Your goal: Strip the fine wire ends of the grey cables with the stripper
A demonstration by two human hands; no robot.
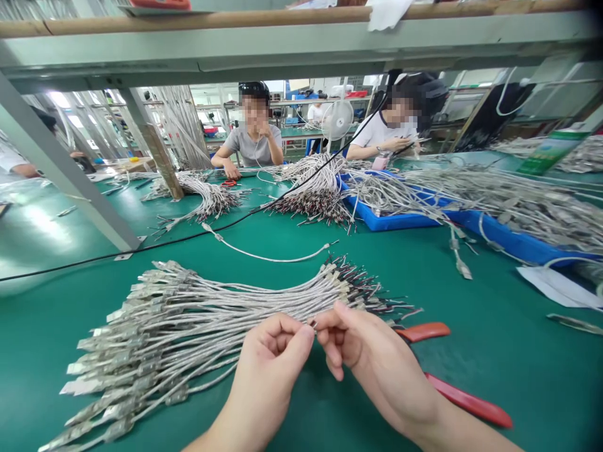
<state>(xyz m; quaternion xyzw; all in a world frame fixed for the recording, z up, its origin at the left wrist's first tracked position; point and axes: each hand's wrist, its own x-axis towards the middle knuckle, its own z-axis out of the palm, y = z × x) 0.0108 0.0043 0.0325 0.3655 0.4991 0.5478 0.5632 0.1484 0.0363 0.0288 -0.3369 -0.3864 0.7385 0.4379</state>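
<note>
In the head view, the left hand [271, 355] and the right hand [365, 358] meet low in the middle of the picture, just above the green table [494, 351]. The fingers [301, 339] of both hands are curled in, and the thumbs and forefingers are pressed together on a small cable end [313, 323] held between the two hands. How much of the cable runs out from that pinch is hidden by the hands.

Just behind the hands, a bundle of grey cables [188, 320] lies spread on the table. Its flat metal plugs fan out to the left and its dark stripped wire ends point right. The cable end sits at the near edge of this bundle.

Red-handled pliers [464, 400] lie on the table under the right wrist, with the handles apart.

Farther back there is a single white cable [268, 256] and a black cord [188, 237] that crosses the table. A blue tray [400, 221] heaped with more cables stands to the right, and a sheet of paper [558, 287] lies near it. Two co-workers sit across the table, one in a grey shirt [254, 147] and one in a white shirt [379, 132], with a small fan [337, 119] between them.
</note>
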